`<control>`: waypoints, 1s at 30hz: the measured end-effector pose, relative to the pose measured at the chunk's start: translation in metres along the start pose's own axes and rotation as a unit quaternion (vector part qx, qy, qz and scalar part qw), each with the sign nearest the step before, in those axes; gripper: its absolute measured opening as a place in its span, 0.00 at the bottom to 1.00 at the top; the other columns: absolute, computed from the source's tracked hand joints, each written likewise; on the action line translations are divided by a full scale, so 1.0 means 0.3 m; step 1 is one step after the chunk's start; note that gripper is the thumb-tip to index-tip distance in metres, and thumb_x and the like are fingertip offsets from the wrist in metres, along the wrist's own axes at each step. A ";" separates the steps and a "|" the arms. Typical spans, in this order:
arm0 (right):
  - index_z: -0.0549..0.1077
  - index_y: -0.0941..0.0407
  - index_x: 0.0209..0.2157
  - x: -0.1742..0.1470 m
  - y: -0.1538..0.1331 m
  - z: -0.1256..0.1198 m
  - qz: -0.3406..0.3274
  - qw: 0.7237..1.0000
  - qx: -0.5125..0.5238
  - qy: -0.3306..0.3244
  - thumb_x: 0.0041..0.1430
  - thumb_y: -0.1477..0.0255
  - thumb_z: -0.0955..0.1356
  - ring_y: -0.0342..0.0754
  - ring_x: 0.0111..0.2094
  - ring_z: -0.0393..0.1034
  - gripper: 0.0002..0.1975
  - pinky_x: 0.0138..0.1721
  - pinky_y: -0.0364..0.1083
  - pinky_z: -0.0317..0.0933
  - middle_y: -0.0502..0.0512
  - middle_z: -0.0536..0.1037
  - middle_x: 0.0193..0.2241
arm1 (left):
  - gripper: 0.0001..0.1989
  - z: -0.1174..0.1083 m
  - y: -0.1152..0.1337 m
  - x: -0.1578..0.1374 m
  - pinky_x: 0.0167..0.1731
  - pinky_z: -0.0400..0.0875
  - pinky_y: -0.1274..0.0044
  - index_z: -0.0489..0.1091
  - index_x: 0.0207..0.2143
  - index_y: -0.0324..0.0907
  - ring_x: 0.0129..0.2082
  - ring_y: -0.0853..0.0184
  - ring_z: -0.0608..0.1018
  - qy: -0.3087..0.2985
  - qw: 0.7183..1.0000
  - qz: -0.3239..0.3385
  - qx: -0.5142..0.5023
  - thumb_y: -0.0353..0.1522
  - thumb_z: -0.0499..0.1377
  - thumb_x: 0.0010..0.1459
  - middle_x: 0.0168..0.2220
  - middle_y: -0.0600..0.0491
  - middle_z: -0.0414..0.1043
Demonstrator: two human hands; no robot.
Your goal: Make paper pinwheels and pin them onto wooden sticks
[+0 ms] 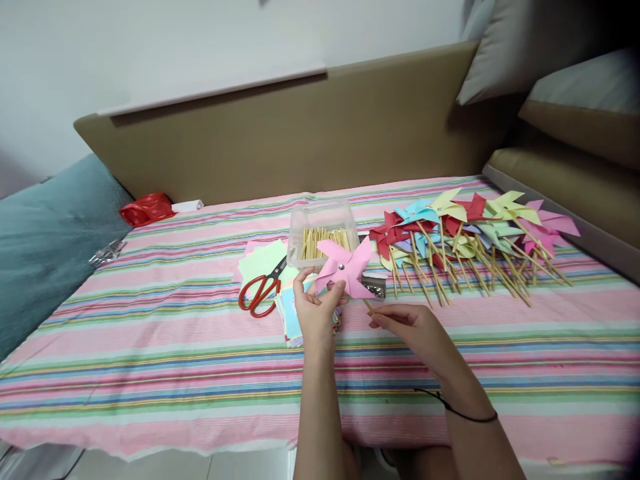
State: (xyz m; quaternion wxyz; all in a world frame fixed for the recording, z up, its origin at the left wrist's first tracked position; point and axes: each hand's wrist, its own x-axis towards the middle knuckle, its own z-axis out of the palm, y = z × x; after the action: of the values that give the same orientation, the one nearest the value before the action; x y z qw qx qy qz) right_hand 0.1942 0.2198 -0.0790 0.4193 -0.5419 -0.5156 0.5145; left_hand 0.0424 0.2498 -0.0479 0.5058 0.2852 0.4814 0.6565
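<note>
A pink paper pinwheel (350,265) with a silver pin at its centre is held up above the cloth. My left hand (317,303) grips its left side, thumb on the front of a blade. My right hand (405,323) pinches the thin wooden stick (369,306) below the pinwheel. Just behind stands a clear plastic box (324,215) with many wooden sticks (320,241) in it. A small open box of pins (375,288) shows partly behind the pinwheel. Left of my left hand lie scissors (260,293) with red handles, and coloured paper sheets (293,323).
Many finished-looking pinwheels (420,212) lie piled at the right. Pale green paper (261,261) lies under the scissors. Red ribbon (147,210), a white roll (188,206) and a small shiny packet (107,253) lie far left. A striped cloth (175,347) covers the surface; cushions (590,113) stand right.
</note>
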 end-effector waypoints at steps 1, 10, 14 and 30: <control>0.81 0.56 0.33 0.000 0.000 -0.001 0.000 1.000 0.001 -0.001 0.50 0.61 0.71 0.54 0.34 0.76 0.14 0.38 0.50 0.68 0.56 0.82 0.29 | 0.34 -0.001 0.000 -0.001 0.25 0.72 0.79 0.58 0.48 0.42 0.21 0.72 0.76 -0.005 1.000 -0.005 0.002 0.33 0.70 0.39 0.29 0.56 0.74; 0.81 0.56 0.29 0.003 0.001 -0.005 -0.008 1.000 -0.012 -0.002 0.50 0.59 0.72 0.54 0.33 0.76 0.14 0.38 0.50 0.68 0.57 0.82 0.28 | 0.29 0.002 -0.021 0.007 0.26 0.72 0.77 0.62 0.41 0.41 0.25 0.65 0.79 -0.068 0.996 -0.030 0.045 0.34 0.71 0.37 0.26 0.55 0.76; 0.81 0.57 0.32 0.000 -0.003 -0.012 0.006 0.999 0.018 0.035 0.49 0.59 0.72 0.54 0.34 0.76 0.15 0.39 0.51 0.69 0.57 0.82 0.28 | 0.23 -0.003 -0.020 0.013 0.26 0.72 0.78 0.64 0.41 0.41 0.28 0.66 0.80 -0.047 0.996 -0.042 0.061 0.40 0.66 0.46 0.33 0.50 0.77; 0.79 0.57 0.31 0.017 -0.016 0.024 -0.045 0.995 0.040 0.074 0.52 0.58 0.70 0.52 0.32 0.75 0.17 0.36 0.49 0.69 0.58 0.81 0.29 | 0.07 0.089 -0.094 -0.015 0.24 0.69 0.78 0.75 0.26 0.41 0.24 0.67 0.75 -0.155 0.978 0.035 0.135 0.36 0.62 0.49 0.24 0.52 0.75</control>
State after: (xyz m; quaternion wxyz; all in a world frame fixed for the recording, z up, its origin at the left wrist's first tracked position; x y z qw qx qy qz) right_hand 0.1861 0.2249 -0.0757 0.5003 -0.5371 -0.4860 0.4743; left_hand 0.0780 0.2556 -0.0634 0.5080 0.4661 0.4704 0.5508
